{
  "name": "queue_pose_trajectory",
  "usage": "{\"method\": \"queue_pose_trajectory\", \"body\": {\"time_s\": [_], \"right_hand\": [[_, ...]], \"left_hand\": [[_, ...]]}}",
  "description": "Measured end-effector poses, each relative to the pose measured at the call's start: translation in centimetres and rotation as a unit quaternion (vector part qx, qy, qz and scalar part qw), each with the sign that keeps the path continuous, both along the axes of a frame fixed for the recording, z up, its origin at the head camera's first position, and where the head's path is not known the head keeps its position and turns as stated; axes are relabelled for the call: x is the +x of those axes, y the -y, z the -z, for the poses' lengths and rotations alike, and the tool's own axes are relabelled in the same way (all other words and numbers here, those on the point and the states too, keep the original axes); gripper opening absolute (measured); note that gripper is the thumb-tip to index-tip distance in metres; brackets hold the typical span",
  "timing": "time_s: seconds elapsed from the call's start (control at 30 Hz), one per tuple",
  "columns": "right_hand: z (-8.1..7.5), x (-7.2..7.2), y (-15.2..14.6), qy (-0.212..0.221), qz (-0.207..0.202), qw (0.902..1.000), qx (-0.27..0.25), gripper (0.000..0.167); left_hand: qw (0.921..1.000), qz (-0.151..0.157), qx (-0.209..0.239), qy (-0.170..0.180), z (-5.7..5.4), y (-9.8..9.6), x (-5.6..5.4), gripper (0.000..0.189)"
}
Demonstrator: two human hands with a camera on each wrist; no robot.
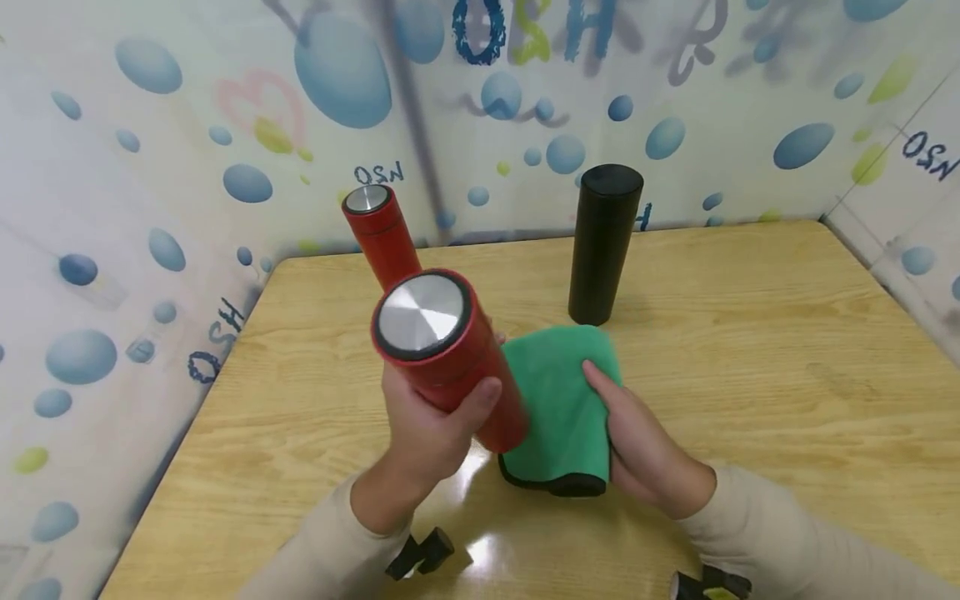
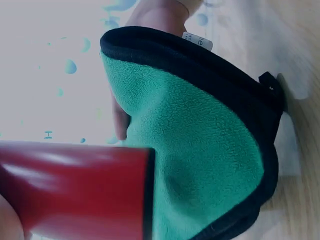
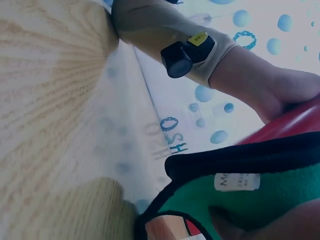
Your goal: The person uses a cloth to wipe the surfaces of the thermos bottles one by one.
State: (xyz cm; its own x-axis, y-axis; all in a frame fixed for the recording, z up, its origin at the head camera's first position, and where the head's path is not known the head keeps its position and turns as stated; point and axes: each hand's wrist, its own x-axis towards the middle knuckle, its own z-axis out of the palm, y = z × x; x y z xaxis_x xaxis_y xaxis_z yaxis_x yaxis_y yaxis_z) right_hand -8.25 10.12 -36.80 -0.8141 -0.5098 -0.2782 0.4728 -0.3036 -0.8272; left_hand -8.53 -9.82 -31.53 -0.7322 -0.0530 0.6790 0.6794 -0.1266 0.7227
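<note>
Head view showed the work at what looked like the step of bringing a red flask point(image 1: 476, 358) and a folded green cloth point(image 1: 558, 408) together, perhaps for a wipe; the next move would seem to call for a steady left grip while the right hand laid the soft face of the cloth against the flask's side. The left hand point(image 1: 427, 437) was curled firmly round the flask's body, its thumb across the near side, and held it above the table point(image 1: 750, 350), tilted so that the steel lid faced up and leftward and the base pointed toward the cloth. The right hand point(image 1: 645, 450) pinched the cloth at its right edge, thumb flat on the green face and fingers behind. Both forearms reached in from the lower corners and converged, the left wrist below the flask, the right one angled inward beside the cloth. From the left wrist, the flask's dark base rim overlapped the green fabric, but whether the two really touched could not be told. Farther back stood a second red flask point(image 1: 382, 242), partly hidden behind the held one, and a black flask point(image 1: 606, 250), upright beyond the cloth.
</note>
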Motion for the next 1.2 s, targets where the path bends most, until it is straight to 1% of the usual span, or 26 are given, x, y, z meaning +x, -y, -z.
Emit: {"method": "queue_pose_trajectory", "body": {"time_s": [0.07, 0.1, 0.13, 0.2, 0.27, 0.37, 0.43, 0.57, 0.67, 0.73, 0.8, 0.87, 1.03, 1.1, 1.2], "right_hand": [[0.0, 0.1, 0.0, 0.011, -0.011, 0.9999, 0.003, 0.056], [0.1, 0.1, 0.0, 0.015, -0.016, 0.9997, 0.006, 0.059], [0.1, 0.2, 0.0, 0.018, -0.02, 0.9996, 0.008, 0.06], [0.0, 0.3, 0.1, 0.022, -0.026, 0.9994, 0.01, 0.061], [0.0, 0.4, 0.1, 0.022, -0.034, 0.9991, 0.008, 0.06], [-0.1, 0.5, 0.1, 0.021, -0.045, 0.9988, 0.007, 0.058], [-0.1, 0.6, 0.1, 0.021, -0.056, 0.9982, 0.003, 0.055], [0.0, 0.9, 0.2, 0.021, -0.071, 0.9971, -0.015, 0.05], [-0.1, 0.9, 0.2, 0.019, -0.071, 0.997, -0.024, 0.048], [-0.1, 0.9, 0.1, 0.016, -0.068, 0.9972, -0.024, 0.048], [-0.1, 0.9, 0.1, 0.015, -0.066, 0.9976, -0.018, 0.049], [0.0, 0.9, 0.0, 0.015, -0.061, 0.9979, -0.013, 0.048], [0.3, 1.0, 0.2, 0.014, -0.062, 0.9978, -0.019, 0.042], [0.4, 1.0, 0.2, 0.013, -0.066, 0.9973, -0.029, 0.041], [0.5, 1.1, 0.3, 0.011, -0.073, 0.9965, -0.04, 0.041]], "left_hand": [[0.9967, 0.038, 0.056, -0.045, 0.2, -0.2, -0.2, 0.062], [0.9936, 0.053, 0.073, -0.067, 0.2, -0.2, -0.2, 0.061], [0.9909, 0.061, 0.085, -0.085, 0.2, -0.3, -0.3, 0.061], [0.9872, 0.059, 0.094, -0.115, 0.1, -0.3, -0.3, 0.062], [0.9849, 0.048, 0.106, -0.128, 0.0, -0.4, -0.3, 0.064], [0.9843, 0.036, 0.121, -0.124, -0.2, -0.4, -0.3, 0.067], [0.9846, 0.035, 0.13, -0.112, -0.3, -0.3, -0.3, 0.066], [0.9867, 0.021, 0.133, -0.091, -0.5, 0.1, -0.4, 0.062], [0.9898, 0.007, 0.121, -0.075, -0.5, 0.3, -0.6, 0.061], [0.992, 0.005, 0.108, -0.064, -0.4, 0.4, -0.7, 0.061], [0.9933, 0.012, 0.1, -0.057, -0.3, 0.3, -0.7, 0.061], [0.9925, 0.029, 0.103, -0.059, -0.1, 0.1, -0.6, 0.061], [0.9879, 0.069, 0.106, -0.09, 0.0, -0.4, -0.4, 0.06], [0.9873, 0.071, 0.098, -0.103, -0.1, -0.4, -0.5, 0.059], [0.988, 0.059, 0.091, -0.109, 0.0, -0.2, -0.7, 0.061]]}}
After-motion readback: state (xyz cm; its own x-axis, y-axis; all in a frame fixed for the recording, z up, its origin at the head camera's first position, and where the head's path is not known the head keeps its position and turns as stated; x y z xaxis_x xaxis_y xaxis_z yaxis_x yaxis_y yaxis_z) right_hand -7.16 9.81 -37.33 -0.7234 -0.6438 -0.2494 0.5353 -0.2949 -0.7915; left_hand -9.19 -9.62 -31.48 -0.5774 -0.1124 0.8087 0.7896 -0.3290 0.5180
